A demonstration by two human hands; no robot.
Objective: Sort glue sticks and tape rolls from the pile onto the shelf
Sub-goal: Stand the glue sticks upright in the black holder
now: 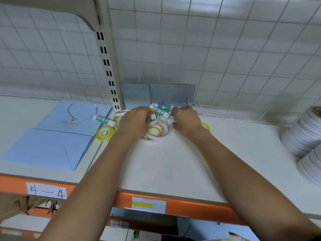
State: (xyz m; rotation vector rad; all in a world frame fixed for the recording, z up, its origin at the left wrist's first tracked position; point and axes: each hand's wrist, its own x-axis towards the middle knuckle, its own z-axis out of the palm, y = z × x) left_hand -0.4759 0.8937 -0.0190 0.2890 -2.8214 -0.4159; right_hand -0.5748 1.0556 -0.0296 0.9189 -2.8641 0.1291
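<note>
Both hands are being held in the pile [157,131] of tape rolls and glue sticks at the back of the shelf [173,162], just in front of a grey bag [172,93] that is being propped upright against the wire grid [225,49].

The left hand [135,120] is being kept over the pile's left side. A glue stick [152,116] is being gripped in its curled fingers, with only the white cap being shown. The right hand [186,119] is being kept at the pile's right side with fingers curled down. A second stick [172,120] is being pinched there, its white end being shown beneath the fingers, though the grip is being softened by blur.

More sticks [161,107] are being left lying between the two hands, close against the grey bag. White rings [156,137] of tape are being left heaped below the fingers.

A loose stick [105,120] is being left to the left of the left hand, at the edge of a blue bag [52,136] lying flat. A yellow roll [104,133] is being left just beside that stick. Another yellow roll [206,126] is being partly hidden behind the right wrist.

At the far right, stacked white tape [304,134] is being kept well apart from the pile. A label [46,190] reading "4—4" is being shown on the shelf's orange edge [191,206].
</note>
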